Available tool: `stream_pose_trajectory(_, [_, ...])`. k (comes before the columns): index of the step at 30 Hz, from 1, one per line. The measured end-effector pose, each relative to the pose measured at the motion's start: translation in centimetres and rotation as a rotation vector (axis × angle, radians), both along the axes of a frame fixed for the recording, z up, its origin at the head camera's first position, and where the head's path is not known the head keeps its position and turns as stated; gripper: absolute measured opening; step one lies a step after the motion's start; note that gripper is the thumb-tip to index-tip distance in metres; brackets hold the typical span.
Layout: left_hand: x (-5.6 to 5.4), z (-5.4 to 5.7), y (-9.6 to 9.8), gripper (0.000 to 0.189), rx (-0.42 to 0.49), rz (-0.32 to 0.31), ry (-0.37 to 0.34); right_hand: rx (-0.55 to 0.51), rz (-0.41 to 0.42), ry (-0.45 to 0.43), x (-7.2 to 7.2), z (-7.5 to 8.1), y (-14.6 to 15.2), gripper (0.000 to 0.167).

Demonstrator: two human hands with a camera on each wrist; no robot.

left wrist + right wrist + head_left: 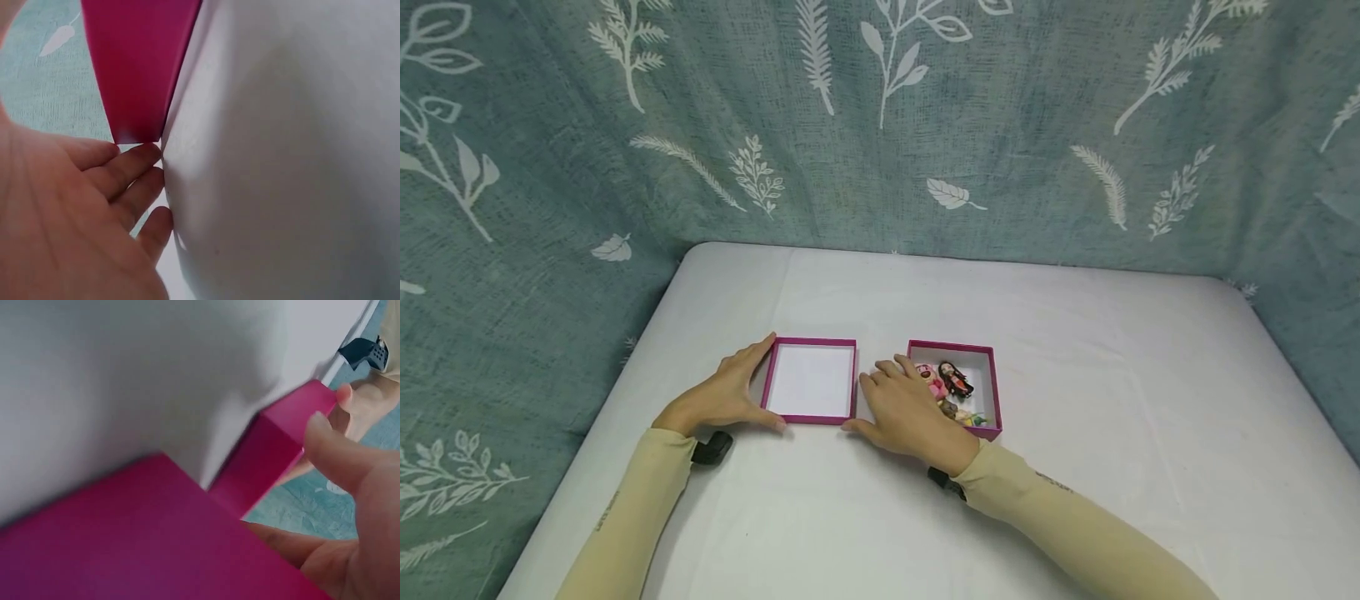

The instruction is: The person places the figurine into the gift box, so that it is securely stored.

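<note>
A square magenta box lid (815,342) lies white inside up on the table. My left hand (730,390) spreads along its left side, index fingertip at the far corner and thumb by the near one. In the left wrist view, fingertips touch the lid's magenta wall (140,69). My right hand (910,417) lies between the lid and a magenta box (996,383), its thumb at the lid's near right corner. The box holds a dark-haired figurine (955,379), a pink figurine (931,379) and a yellowish one (972,418). The right hand hides part of the box.
White cloth covers the table (1112,375). Behind and beside it hangs a blue-green curtain (1000,133) with white leaf prints. Dark wrist devices (712,449) sit at both sleeves' cuffs.
</note>
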State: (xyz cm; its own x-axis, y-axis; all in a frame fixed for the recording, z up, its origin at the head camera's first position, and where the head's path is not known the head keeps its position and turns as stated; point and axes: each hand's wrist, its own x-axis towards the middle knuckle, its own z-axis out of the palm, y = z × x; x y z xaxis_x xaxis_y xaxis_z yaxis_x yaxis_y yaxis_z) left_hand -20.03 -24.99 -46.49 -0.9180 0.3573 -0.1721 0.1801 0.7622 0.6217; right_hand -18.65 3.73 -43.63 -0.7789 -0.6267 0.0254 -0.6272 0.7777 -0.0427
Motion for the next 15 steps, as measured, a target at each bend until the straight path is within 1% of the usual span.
stream_pose_trajectory(4, [0.0,-0.2,-0.4,0.136,0.017,0.001,-0.017,0.059,-0.048,-0.026,-0.2,0.5,-0.7,0.081])
stream_pose_trajectory(7, [-0.1,-0.5,-0.8,0.133,0.042,-0.002,-0.026,0.079,-0.081,-0.079,-0.4,0.8,-1.2,0.085])
stream_pose_trajectory(11, [0.0,-0.9,-1.0,0.129,0.069,-0.006,-0.029,0.067,-0.076,-0.139,-0.6,0.6,-1.5,0.087])
stream_pose_trajectory(15, [0.0,-1.1,-1.1,0.129,0.075,-0.020,-0.014,0.064,-0.051,-0.147,-0.6,0.4,-1.6,0.087])
